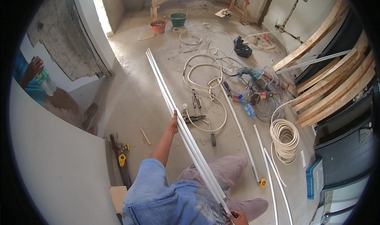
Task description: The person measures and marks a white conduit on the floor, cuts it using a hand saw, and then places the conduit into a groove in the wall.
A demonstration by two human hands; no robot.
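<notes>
Several long white plastic pipes (198, 153) slant across my lap, their far ends raised toward the upper left. My left hand (173, 124) is closed around them partway along, with the thumb up. At the lower edge my right hand (238, 217) is closed at their near end, one pipe sticking out farther than the rest. Clear crinkled plastic (213, 209) lies beside it, and part of that hand is cut off by the frame. Just beyond the pipes, pliers (196, 99), another dark-handled tool (194, 118) and a screwdriver (213, 139) lie on the floor.
Looped cable (225, 106), a cable coil (284, 141), loose white pipes (269, 173), a tape measure (263, 182) and power tools (253, 76) lie to the right. A handsaw (122, 161) is at left. Curved timber (336, 78) leans right; another person (59, 98) sits far left.
</notes>
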